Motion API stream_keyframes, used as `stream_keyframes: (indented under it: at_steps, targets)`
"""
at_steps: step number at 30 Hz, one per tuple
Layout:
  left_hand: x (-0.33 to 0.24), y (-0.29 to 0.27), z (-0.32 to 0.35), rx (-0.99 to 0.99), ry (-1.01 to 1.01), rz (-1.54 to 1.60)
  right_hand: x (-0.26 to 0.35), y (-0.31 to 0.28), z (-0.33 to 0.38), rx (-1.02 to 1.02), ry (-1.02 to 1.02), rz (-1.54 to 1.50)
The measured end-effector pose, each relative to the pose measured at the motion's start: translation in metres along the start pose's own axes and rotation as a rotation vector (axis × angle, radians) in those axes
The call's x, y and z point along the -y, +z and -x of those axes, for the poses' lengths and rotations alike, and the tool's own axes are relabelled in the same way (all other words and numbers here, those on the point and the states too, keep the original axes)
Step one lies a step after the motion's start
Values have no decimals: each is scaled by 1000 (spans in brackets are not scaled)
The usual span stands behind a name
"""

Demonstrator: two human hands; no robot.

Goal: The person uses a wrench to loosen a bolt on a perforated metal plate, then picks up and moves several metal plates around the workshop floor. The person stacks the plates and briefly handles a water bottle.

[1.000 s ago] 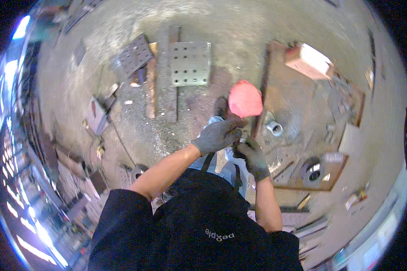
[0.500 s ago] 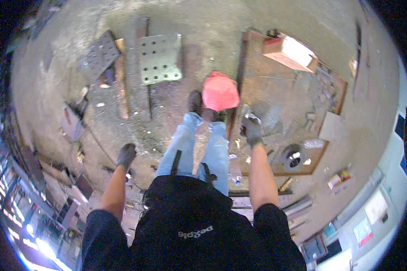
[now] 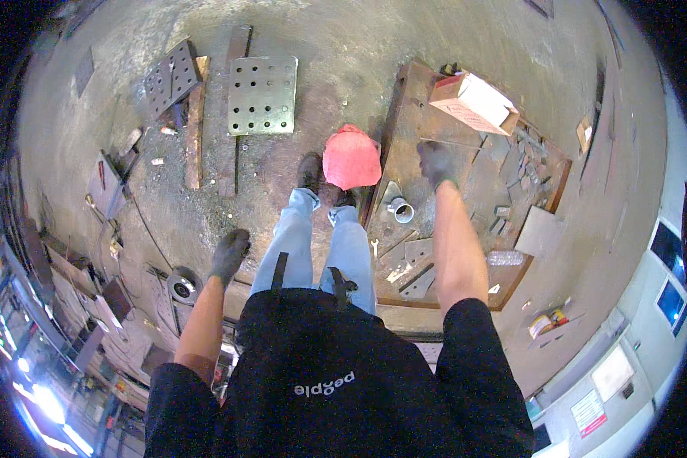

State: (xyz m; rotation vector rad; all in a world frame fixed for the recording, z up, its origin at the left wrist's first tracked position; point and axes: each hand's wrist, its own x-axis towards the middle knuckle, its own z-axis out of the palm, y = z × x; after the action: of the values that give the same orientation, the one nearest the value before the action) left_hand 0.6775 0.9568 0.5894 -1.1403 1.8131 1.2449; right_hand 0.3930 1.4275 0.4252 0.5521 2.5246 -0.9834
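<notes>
My left hand, in a dark glove, hangs over the floor left of my legs. Its fingers are curled in and nothing shows in them. My right hand, gloved too, is above a rusty metal plate table; motion blurs its fingers. Nearest to it, toward my legs, a short metal pipe piece stands on the table against a small flat plate. On the table's near part are a small wrench-like piece and dark flat plates. No hand touches the pipe piece.
A red-covered stool stands by my feet. Beyond my right hand sits a cardboard box; metal scraps lie at the right. Perforated plates rest on bars at the far left. A dark ring-shaped disc is beside my left forearm.
My right hand has moved away from me and let go of the pipe piece, which now stands on the table. My left hand has shifted slightly right and away from me. The view has shifted.
</notes>
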Motion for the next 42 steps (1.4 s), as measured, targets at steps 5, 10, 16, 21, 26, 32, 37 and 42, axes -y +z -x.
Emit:
stream_keyframes:
  at_steps: [5, 10, 16, 21, 26, 32, 37, 42]
  targets:
    - [-44, 22, 31, -79, 97, 125, -4, 16, 110, 233, 27, -346]
    - [0, 25, 39, -138, 92, 264, -71, 0, 220, 284, 633, -517]
    - [80, 34, 49, -253, -125, 300, -154, -49, 216, 343, 779, -464]
    - [152, 39, 50, -278, -206, 570, -85, -75, 137, 374, 402, -408]
    - [88, 18, 67, -305, -185, 524, 55, -70, 77, 387, 181, -465]
    - [99, -37, 14, -316, -136, 621, 206, 7, 114, 420, 8, -331]
    - [54, -111, -7, -307, -86, 655, 224, 46, 145, 508, 69, -209]
    - [81, -184, -45, -335, -93, 419, 203, 57, 174, 596, 197, -145]
